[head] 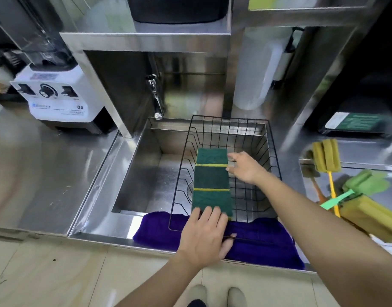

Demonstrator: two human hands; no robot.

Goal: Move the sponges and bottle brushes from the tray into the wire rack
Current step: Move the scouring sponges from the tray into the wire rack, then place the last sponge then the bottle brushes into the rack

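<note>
Fingers of the left hand [205,234] lie flat and spread on the near end of the nearest green sponge [211,202], pressing on it rather than pinching it; the thumb hooks by the front wire of the wire rack [263,138]. The right hand [243,167], at centre frame, is loosely spread, its fingertips touching the right edge of the farthest sponge [211,156]; it encloses nothing.

Three green-topped sponges with yellow edges lie end to end in a row inside the rack, along its left half. The middle sponge [211,177] touches both neighbours. The rack sits over the right part of the steel sink [137,169], its front end resting on a purple cloth [268,240] at the desk edge.

Remaining items lie at the right edge of the frame, in the tray [379,196]: a yellow-handled bottle brush [327,158] with an olive foam head, a green-handled brush [365,181], and at least one yellow sponge [372,216]. A brownish handle shows beneath them; what it belongs to is unclear.

Judgement: part of the sponge transfer is complete. The brushes and the sponge or sponges in the tray are not yet moved, and the right half of the rack is free to receive them.
</note>
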